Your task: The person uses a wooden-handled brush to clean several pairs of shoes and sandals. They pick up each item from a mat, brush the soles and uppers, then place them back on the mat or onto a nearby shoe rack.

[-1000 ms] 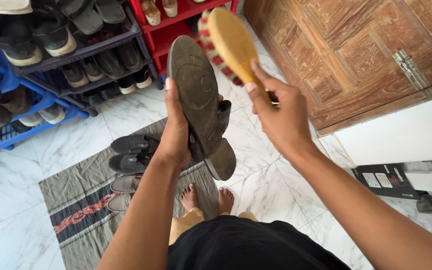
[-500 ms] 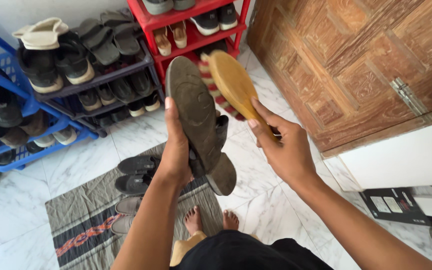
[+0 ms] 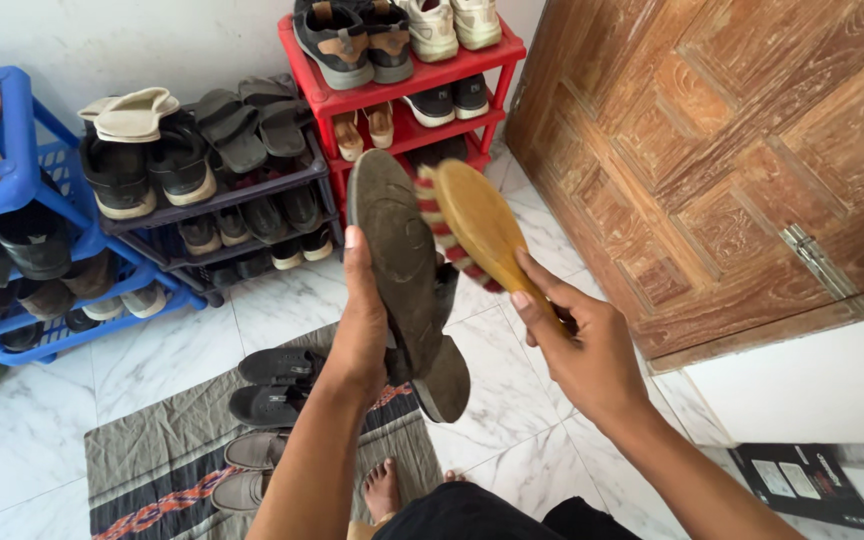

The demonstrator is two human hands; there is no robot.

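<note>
Left hand point(image 3: 367, 335) clamped around a dark shoe point(image 3: 407, 275), sole up, held above the mat point(image 3: 167, 465). Right hand point(image 3: 582, 350) gripping a wooden brush point(image 3: 477, 225), bristles against the sole's edge. Shoe's upper hidden behind the sole. Below, marble floor point(image 3: 512, 390), racks of shoes point(image 3: 242, 190), carved wooden door point(image 3: 712, 160).

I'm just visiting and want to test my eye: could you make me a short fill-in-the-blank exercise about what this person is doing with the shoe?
1. The left hand holds a dark grey shoe with its ____ turned toward the camera.
2. The right hand grips an oval wooden-backed ____ beside the shoe.
3. The shoe rack nearest the carved wooden door is coloured ____.
4. Two pairs of shoes lie on the striped grey ____ on the floor.

Missing words: sole; brush; red; mat
</note>
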